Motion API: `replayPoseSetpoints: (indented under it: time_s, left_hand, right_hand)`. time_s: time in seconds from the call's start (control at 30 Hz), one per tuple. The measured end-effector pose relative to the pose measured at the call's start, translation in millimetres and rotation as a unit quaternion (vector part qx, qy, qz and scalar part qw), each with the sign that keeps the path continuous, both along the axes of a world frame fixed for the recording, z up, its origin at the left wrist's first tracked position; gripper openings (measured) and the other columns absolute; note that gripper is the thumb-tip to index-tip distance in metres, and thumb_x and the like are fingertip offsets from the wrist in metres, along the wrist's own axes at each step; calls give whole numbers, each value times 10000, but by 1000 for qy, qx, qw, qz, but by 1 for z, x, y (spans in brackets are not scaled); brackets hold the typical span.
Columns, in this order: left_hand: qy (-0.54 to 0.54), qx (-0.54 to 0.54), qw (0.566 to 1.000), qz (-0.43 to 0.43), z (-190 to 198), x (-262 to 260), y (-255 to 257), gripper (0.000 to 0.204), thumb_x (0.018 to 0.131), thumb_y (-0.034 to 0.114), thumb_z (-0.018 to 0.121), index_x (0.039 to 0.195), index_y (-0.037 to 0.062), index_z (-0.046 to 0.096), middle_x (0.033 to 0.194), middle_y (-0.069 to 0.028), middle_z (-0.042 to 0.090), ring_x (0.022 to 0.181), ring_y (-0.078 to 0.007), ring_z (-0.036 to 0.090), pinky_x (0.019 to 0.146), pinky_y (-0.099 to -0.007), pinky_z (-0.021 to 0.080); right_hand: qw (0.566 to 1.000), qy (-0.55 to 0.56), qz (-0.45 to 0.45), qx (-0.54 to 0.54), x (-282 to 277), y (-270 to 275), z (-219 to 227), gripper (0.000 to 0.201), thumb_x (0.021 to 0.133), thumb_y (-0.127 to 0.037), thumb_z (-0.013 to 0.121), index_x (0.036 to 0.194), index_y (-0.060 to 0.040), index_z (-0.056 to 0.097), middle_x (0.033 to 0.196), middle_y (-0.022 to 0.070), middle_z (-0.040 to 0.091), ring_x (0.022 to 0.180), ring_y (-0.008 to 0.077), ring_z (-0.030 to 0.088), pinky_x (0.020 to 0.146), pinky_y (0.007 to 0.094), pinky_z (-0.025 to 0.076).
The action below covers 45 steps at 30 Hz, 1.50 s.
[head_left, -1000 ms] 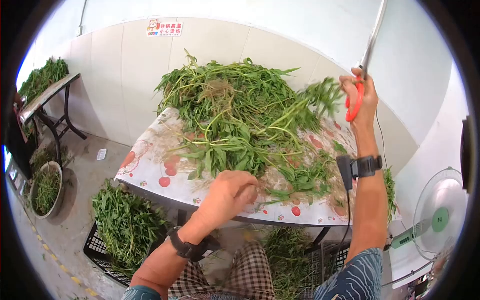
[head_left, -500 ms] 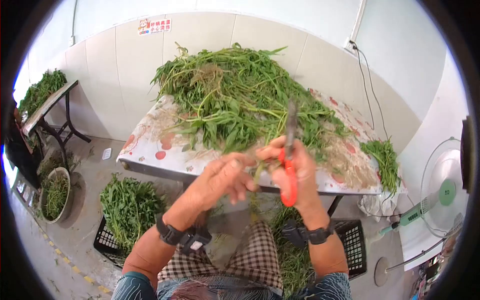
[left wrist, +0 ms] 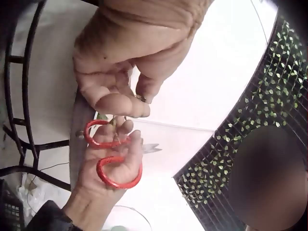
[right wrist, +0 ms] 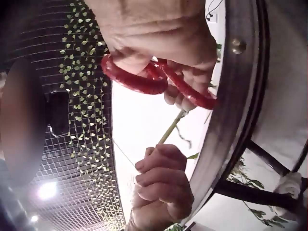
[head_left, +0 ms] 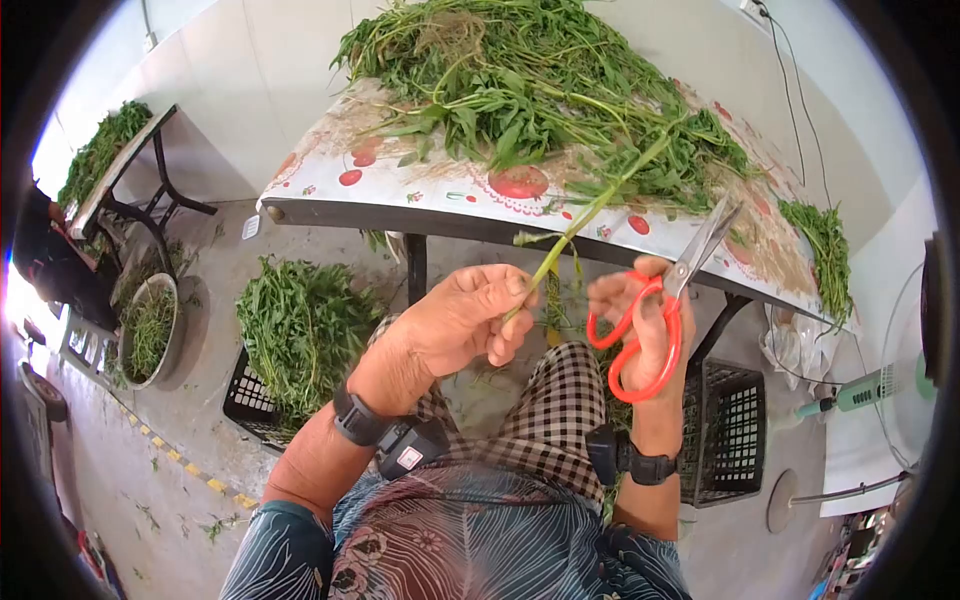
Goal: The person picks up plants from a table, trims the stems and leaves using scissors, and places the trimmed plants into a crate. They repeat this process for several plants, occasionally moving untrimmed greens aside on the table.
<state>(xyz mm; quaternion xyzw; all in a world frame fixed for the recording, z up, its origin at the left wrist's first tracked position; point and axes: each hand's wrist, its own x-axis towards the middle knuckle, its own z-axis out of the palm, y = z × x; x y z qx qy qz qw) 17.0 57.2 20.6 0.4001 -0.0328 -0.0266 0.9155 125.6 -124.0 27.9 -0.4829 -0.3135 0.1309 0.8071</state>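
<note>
My left hand [head_left: 465, 318] pinches the lower end of a long green stem [head_left: 590, 212] that slants up to the right over the table edge. To its right, my right hand [head_left: 650, 325] holds red-handled scissors [head_left: 668, 338], thumb and fingers through the loops, the blades pointing up and right. In the right wrist view a piece of the stem [right wrist: 169, 131] runs between the left hand [right wrist: 162, 190] and the right fingertips; whether those touch it I cannot tell. A large heap of leafy stems [head_left: 520, 80] lies on the patterned table [head_left: 400, 190].
A crate of greens [head_left: 300, 330] stands below the table at left, a black crate [head_left: 725, 430] at right. Farther left are a basin [head_left: 150, 335] and a side table [head_left: 125, 165] with greens. A fan [head_left: 870, 392] stands at the far right.
The right hand with the scissors has come down from the upper right to beside the left hand. A stem now stands in the left hand's pinch. The view has tilted downward.
</note>
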Motion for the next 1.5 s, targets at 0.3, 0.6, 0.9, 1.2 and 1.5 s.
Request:
replayPoseSetpoints:
  time_s: [0.3,0.6,0.9,1.2,1.5]
  left_hand:
    - [36,53,995,70,-15,-9,-5,224,889,258,555,880,34,548,619,-40,544,501,-125,490,478,-251,411]
    - [26,259,954,151,-30,-23,-11,251,913,270,523,802,45,542,618,0,519,547,-76,446,510,-216,373]
    - [17,271,954,129,-22,-24,-23,286,929,288,490,806,34,536,637,20,523,572,-57,428,521,-210,363]
    - [21,250,958,136,-30,-24,-25,283,939,288,467,795,50,522,642,19,531,582,-60,453,523,-211,375]
    - [31,283,950,130,-32,-23,-21,239,943,234,460,811,39,503,678,-3,547,605,-81,533,557,-223,446]
  right_hand:
    - [956,30,236,-170,-19,-42,-52,783,805,-583,518,1321,-34,305,1147,144,529,1108,250,497,946,355,383]
    - [910,-66,257,-318,-36,-12,-53,647,886,-330,537,1366,-13,242,1058,73,543,886,138,516,732,254,452]
    - [926,25,284,-248,-37,1,-61,844,805,-664,434,1316,-2,318,895,33,503,765,120,477,681,262,427]
    - [928,-23,285,-237,-40,3,-56,710,854,-605,409,1244,-13,388,812,-10,448,665,79,401,583,222,351]
    - [945,35,238,-220,-51,6,-56,650,851,-593,436,1142,-12,462,751,21,522,585,58,425,508,205,343]
